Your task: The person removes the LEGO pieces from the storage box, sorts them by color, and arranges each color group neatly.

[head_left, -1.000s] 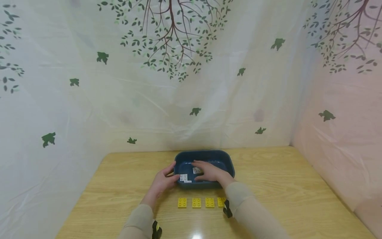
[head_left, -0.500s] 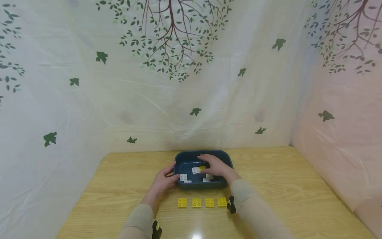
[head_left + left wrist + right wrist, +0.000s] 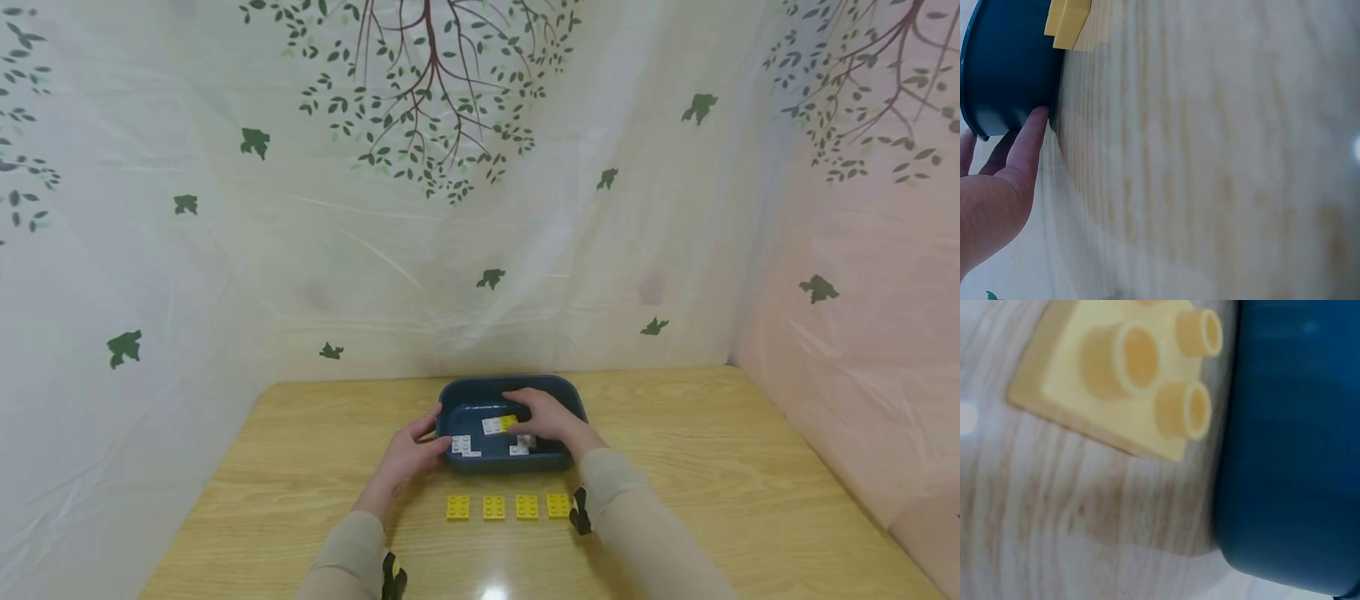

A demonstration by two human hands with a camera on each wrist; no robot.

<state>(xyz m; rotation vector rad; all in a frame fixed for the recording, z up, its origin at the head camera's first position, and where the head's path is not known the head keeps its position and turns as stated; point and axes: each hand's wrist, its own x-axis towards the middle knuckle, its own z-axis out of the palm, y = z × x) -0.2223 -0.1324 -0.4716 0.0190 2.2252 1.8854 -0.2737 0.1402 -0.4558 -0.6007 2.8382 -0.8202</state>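
In the head view my left hand (image 3: 411, 458) rests at the left end of a dark blue plastic tub (image 3: 459, 467), its thumb and fingers spread along the rim. The left wrist view shows those fingers straight against the tub's wall (image 3: 1007, 69). My right hand (image 3: 551, 417) reaches into the tub, fingers extended and apart from the thumb. The thumb lies right at a yellow toy brick (image 3: 508, 422), partly covering it. Beside that brick is a white brick (image 3: 491, 427). More white bricks lie at the left (image 3: 461, 443) and, partly under my hand, the right (image 3: 517, 450).
Several yellow toy bricks (image 3: 493, 507) stand in a row on the wooden table (image 3: 315, 450) in front of the tub. The right wrist view shows one yellow brick (image 3: 1110, 375) close to the tub's wall (image 3: 1291, 456). A leaf-patterned curtain (image 3: 375, 275) hangs behind the table.
My right hand has shifted back and right inside the tub, uncovering the yellow brick and white bricks at the right. My left hand stays on the tub.
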